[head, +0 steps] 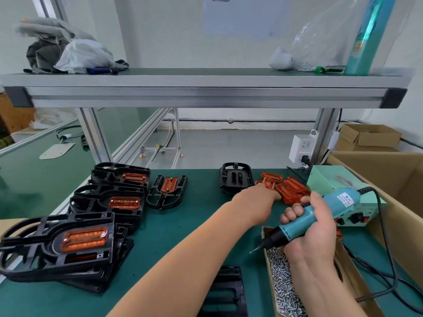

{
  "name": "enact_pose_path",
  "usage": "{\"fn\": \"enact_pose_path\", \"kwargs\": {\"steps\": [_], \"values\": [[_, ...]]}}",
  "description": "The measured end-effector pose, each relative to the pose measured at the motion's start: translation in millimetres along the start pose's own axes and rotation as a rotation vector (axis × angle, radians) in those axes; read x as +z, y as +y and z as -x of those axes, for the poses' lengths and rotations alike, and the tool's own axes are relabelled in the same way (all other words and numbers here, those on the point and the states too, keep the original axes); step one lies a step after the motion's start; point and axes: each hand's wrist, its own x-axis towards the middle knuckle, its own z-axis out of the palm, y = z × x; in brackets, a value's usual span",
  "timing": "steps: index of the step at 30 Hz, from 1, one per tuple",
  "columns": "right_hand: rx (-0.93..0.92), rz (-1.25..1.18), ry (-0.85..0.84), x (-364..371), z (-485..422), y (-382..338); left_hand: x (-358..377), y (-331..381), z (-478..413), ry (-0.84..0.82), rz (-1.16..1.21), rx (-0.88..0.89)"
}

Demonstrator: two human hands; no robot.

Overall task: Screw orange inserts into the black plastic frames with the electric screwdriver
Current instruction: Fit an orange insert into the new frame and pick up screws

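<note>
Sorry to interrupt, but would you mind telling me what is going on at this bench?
A person is fitting orange inserts into black frames. The right hand grips the screwdriver over the screw box. The left hand is stretched out to the pile of loose inserts; whether it holds one is hidden. An empty frame sits beside that pile, and stacks of fitted frames lie on the left.

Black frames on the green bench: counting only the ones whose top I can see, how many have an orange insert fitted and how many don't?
Frames with orange insert: 4
Frames without insert: 2
Total: 6
</note>
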Motion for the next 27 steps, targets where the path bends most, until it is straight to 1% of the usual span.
{"fn": "enact_pose_path", "kwargs": {"steps": [3, 7, 14, 18, 22, 27], "values": [[0.022, 0.0, 0.023, 0.9, -0.5, -0.4, 3.9, -1.6, -16.1, -0.077, -0.063, 0.025], [0.038, 0.004, 0.015, 1.9, 1.4, 1.2, 11.5, -3.2, -27.2, -0.136, -0.166, -0.001], [0.032, -0.012, 0.007, 0.4, 0.1, 2.1, 16.6, 1.2, -21.1, -0.133, -0.231, -0.026], [0.029, -0.014, -0.004, -1.0, -0.9, 2.6, 14.2, -0.8, -4.3, -0.069, -0.25, 0.006], [0.046, -0.019, -0.012, -1.8, -1.0, 3.3, 13.6, -15.1, 14.4, 0.005, -0.323, 0.019], [0.051, -0.029, -0.015, -2.2, -0.2, 3.8, 13.1, -28.3, 27.5, 0.058, -0.249, -0.028]]}}
